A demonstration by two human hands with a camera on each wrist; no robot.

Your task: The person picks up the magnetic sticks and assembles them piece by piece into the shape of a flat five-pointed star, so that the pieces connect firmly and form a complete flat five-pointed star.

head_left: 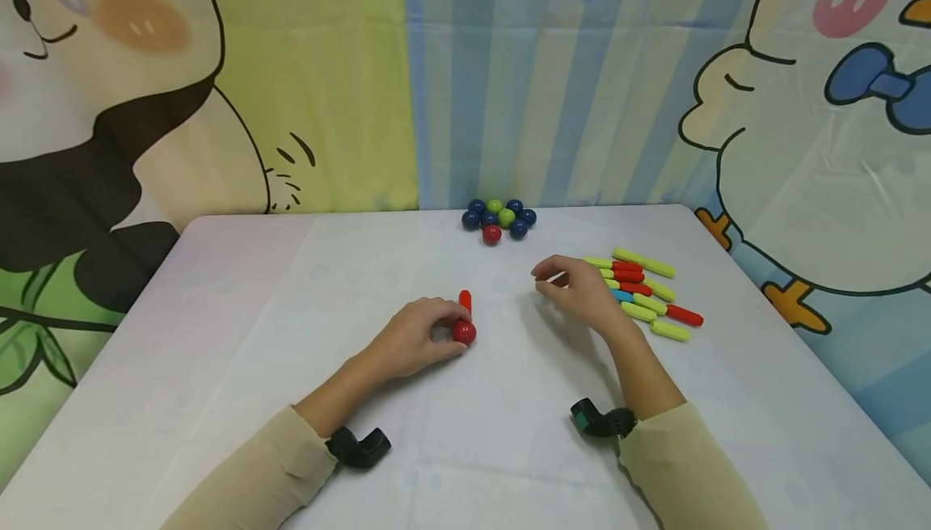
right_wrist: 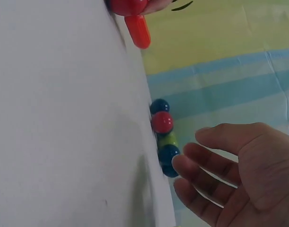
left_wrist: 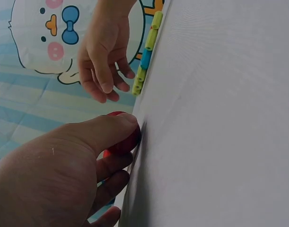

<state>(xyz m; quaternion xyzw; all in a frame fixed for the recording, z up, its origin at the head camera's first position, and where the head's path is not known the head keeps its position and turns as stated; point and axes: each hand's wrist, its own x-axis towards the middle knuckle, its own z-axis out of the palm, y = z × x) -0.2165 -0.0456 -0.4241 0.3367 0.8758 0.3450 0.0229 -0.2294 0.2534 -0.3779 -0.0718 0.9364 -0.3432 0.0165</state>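
My left hand (head_left: 416, 338) pinches a red ball (head_left: 464, 332) between thumb and fingers, low over the middle of the table. A short red rod (head_left: 465, 300) points away from the ball on its far side; in the right wrist view the rod (right_wrist: 138, 32) meets the ball (right_wrist: 128, 5). Above the table to the right, my right hand (head_left: 578, 289) holds nothing, its fingers loosely bent. It is nearest to a group of coloured rods (head_left: 640, 288), partly hiding their left ends. In the left wrist view the thumb covers much of the red ball (left_wrist: 128, 142).
At the table's back edge sits a cluster of blue and green balls (head_left: 507, 217) with one red ball (head_left: 491, 234) in front. Yellow-green, red and blue rods lie on the right side of the white table (head_left: 240, 336). A printed curtain (head_left: 553, 77) hangs behind.
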